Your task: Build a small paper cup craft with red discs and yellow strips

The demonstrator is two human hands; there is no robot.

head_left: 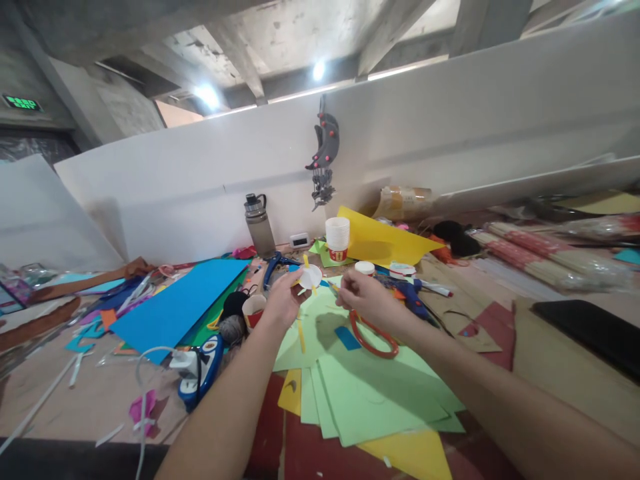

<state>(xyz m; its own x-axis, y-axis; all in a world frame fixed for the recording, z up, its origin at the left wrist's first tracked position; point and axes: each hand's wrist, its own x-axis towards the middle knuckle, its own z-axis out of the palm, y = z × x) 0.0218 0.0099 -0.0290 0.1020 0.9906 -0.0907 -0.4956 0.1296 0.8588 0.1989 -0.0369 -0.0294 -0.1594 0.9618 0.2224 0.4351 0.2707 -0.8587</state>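
Around mid-view, my left hand point(283, 301) grips a small white paper disc point(312, 276) by its left edge. Narrow yellow paper strips point(307, 261) stick out from the disc. To the right of it, apart from the disc, my right hand point(369, 295) is closed in a pinch; a small yellowish tip shows at its fingers, too small to name. Beneath both hands lie light green paper sheets point(385, 393), with red-handled scissors point(374, 348) and a blue paper scrap point(347, 338) on top. One loose yellow strip point(301, 337) rests below my left hand.
A stack of paper cups point(338, 237) stands behind my hands, beside yellow paper point(385, 241). Left are a bottle point(260, 227), blue sheet point(180, 300), another cup point(254, 309), yarn and a power strip point(201, 373). A blue glue gun point(414, 300) lies right.
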